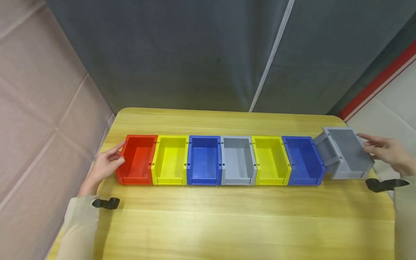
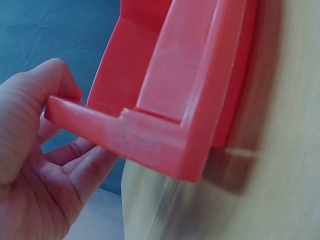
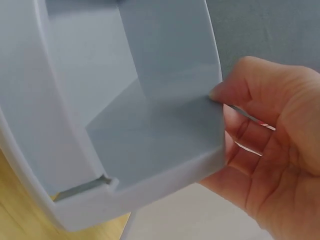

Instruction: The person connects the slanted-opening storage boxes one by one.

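Observation:
In the head view, my left hand (image 1: 105, 164) is at the left end of a row of plastic bins, by the red bin (image 1: 138, 159). The left wrist view shows that hand's thumb and fingers pinching one side wall of the red bin (image 2: 150, 145). My right hand (image 1: 386, 150) is at the other end, where it grips a grey bin (image 1: 352, 151) by its outer side. This grey bin is tilted beside the blue end bin (image 1: 303, 159). Seen from the right wrist, the thumb presses on the grey bin's rim (image 3: 150, 192) with the fingers behind the wall.
Between the ends stand a yellow bin (image 1: 170, 159), a blue bin (image 1: 204, 159), a grey bin (image 1: 238, 159) and another yellow bin (image 1: 271, 159), side by side. They rest on a wooden table (image 1: 221, 224). A dark curtain (image 1: 182, 57) hangs behind it; a pinkish fabric wall (image 1: 42, 108) stands left.

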A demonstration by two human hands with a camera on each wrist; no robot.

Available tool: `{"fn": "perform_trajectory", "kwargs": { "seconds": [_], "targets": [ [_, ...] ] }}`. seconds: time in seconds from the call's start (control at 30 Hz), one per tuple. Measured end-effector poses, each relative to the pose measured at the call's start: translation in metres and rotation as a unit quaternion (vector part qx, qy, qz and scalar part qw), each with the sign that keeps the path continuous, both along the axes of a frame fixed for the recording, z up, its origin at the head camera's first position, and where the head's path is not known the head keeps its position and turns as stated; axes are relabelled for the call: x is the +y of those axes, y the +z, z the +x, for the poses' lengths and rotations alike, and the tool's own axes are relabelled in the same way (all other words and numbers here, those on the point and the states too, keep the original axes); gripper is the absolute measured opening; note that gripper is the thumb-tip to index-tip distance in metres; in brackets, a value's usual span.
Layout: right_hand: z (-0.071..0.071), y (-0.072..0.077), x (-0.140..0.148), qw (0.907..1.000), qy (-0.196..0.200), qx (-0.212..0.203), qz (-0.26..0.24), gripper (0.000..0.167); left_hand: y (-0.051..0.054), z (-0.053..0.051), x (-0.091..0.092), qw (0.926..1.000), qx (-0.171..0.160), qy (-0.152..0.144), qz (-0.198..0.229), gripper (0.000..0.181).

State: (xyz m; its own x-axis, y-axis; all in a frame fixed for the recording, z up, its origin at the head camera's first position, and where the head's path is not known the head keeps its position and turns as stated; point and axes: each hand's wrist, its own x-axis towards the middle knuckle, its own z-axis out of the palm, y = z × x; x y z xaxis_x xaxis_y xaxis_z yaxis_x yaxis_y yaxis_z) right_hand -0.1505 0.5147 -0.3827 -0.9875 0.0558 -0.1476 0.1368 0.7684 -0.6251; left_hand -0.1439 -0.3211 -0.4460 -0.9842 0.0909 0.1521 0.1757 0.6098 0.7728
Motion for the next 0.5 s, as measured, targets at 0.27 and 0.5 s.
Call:
{"fn": "perform_trajectory", "kwargs": {
  "seconds": [0.27, 0.5],
  "targets": [
    [-0.0005, 0.003, -0.0034, 0.999, 0.023, 0.0, 0.038, 0.054, 0.0005, 0.0002, 0.0005, 1.0, -0.003, 0.003, -0.001, 0.053],
    [-0.0025, 0.0016, -0.0042, 0.9987, 0.028, -0.039, 0.018, 0.054, -0.0015, -0.0006, -0.0007, 0.9999, -0.005, 0.01, -0.003, 0.055]
  ]
}}
